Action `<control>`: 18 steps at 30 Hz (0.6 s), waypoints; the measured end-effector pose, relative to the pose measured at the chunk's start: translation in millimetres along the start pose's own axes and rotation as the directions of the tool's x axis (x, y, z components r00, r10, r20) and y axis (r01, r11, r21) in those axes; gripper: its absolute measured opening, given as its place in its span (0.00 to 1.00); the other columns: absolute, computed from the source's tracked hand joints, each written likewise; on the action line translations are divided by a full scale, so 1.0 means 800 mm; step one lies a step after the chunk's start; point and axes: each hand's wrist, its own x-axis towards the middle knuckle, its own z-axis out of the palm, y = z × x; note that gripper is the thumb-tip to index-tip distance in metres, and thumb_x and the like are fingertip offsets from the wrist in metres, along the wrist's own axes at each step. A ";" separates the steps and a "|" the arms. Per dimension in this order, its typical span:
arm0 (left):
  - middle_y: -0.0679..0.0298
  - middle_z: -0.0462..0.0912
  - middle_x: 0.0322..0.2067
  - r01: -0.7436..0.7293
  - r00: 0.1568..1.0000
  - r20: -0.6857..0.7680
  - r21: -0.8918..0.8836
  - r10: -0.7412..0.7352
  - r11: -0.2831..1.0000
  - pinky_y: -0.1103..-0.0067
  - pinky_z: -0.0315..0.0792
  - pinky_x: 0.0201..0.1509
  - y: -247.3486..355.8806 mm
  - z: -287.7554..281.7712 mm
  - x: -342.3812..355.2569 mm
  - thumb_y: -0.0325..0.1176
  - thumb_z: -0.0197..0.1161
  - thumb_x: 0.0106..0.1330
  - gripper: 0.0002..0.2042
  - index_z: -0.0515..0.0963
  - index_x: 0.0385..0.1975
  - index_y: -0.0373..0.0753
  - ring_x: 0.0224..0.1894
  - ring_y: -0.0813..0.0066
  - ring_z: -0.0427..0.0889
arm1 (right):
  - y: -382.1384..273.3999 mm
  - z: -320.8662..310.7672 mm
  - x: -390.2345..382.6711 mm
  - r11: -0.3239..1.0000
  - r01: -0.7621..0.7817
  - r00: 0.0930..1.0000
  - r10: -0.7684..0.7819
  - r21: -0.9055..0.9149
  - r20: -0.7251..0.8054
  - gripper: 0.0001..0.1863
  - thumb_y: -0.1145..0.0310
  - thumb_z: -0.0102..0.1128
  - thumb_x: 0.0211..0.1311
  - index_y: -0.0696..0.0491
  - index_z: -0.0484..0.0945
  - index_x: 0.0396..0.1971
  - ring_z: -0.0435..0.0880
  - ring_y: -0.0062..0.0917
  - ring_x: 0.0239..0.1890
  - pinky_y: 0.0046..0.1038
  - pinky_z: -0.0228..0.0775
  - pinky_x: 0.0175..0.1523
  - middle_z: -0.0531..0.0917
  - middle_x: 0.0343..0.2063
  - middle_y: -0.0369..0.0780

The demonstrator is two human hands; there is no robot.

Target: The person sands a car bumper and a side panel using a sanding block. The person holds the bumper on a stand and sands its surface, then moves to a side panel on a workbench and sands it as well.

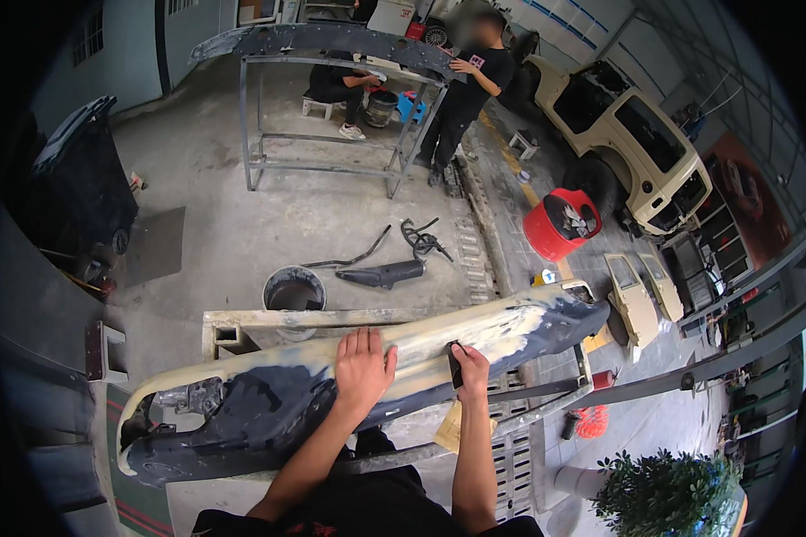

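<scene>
A long car bumper (269,394), dark grey with cream and whitish patches, lies across a metal stand in front of me. My left hand (364,365) rests flat on its cream upper surface, fingers stretched out and close together. To the right, my right hand (471,369) is closed around a small dark sanding block (457,365), held upright against the bumper's pale area. The block's far side is hidden. A yellowish sheet of paper (452,428) hangs below the bumper, beside my right forearm.
A bucket of dark liquid (294,290) stands beyond the bumper, near loose black parts (381,274) on the floor. A person (466,85) stands at another rack (251,125); another sits behind it. A red tub (560,224), a beige vehicle body (636,139) and a plant (667,492) are rightward.
</scene>
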 end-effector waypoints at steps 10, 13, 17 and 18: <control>0.48 0.82 0.49 0.015 1.000 0.013 -0.016 -0.015 1.000 0.63 0.68 0.63 0.008 -0.001 0.001 0.44 0.63 0.64 0.22 0.79 0.49 0.30 0.53 0.52 0.79 | 0.012 0.000 0.003 0.993 0.010 0.999 -0.007 0.117 -0.031 0.06 0.72 0.69 0.65 0.56 0.81 0.31 0.78 0.14 0.24 0.20 0.69 0.30 0.84 0.26 0.32; 0.48 0.82 0.48 0.011 1.000 -0.001 -0.023 -0.011 1.000 0.63 0.68 0.63 0.009 -0.001 0.002 0.44 0.63 0.64 0.22 0.79 0.49 0.30 0.53 0.51 0.79 | 0.009 0.005 0.003 0.986 0.030 0.999 -0.023 0.166 -0.045 0.05 0.73 0.69 0.66 0.56 0.82 0.31 0.77 0.13 0.24 0.19 0.68 0.29 0.83 0.25 0.31; 0.49 0.81 0.48 0.017 1.000 0.019 -0.015 -0.017 1.000 0.63 0.68 0.63 0.009 -0.005 0.002 0.43 0.63 0.63 0.22 0.78 0.49 0.30 0.52 0.52 0.79 | 0.015 0.008 0.000 0.986 0.101 0.994 -0.097 0.129 -0.041 0.05 0.73 0.68 0.66 0.57 0.82 0.31 0.78 0.13 0.26 0.19 0.69 0.32 0.85 0.27 0.32; 0.49 0.81 0.48 0.021 0.999 0.027 -0.006 -0.021 1.000 0.63 0.68 0.63 0.006 -0.005 0.001 0.43 0.63 0.63 0.22 0.78 0.49 0.30 0.52 0.52 0.79 | 0.010 0.010 -0.008 0.991 0.070 0.997 -0.068 0.115 -0.020 0.05 0.73 0.68 0.66 0.57 0.82 0.31 0.77 0.13 0.26 0.19 0.69 0.33 0.85 0.27 0.32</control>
